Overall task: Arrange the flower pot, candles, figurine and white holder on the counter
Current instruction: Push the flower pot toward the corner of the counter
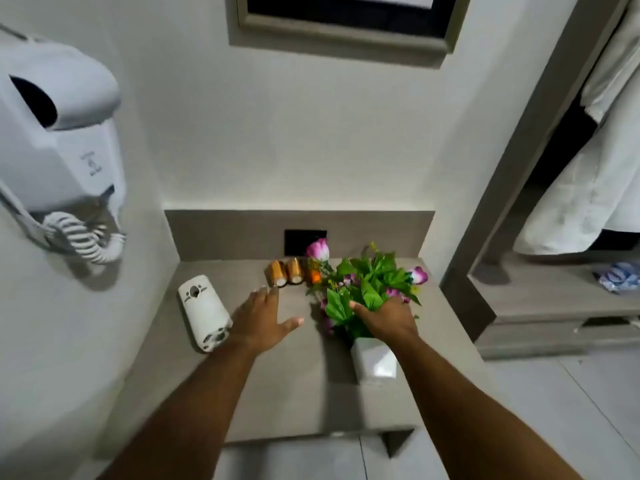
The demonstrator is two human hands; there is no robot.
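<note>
A white square flower pot (374,358) lies tipped over on the grey counter (294,393), its green leaves and purple flowers (370,282) spread toward the back wall. My right hand (388,318) rests on the foliage just above the pot's mouth, fingers curled into the leaves. My left hand (265,318) hovers flat and open over the counter's middle, holding nothing. Two gold candles (285,271) lie on their sides near the back. A small orange figurine (314,276) sits beside them, partly hidden by flowers. The white holder (204,317) lies on its side at the left.
A wall-mounted white hair dryer (59,140) with a coiled cord hangs at the left. A black socket plate (304,241) sits in the backsplash. A framed mirror (346,26) hangs above. An open wardrobe shelf (554,292) with hanging white cloth stands to the right.
</note>
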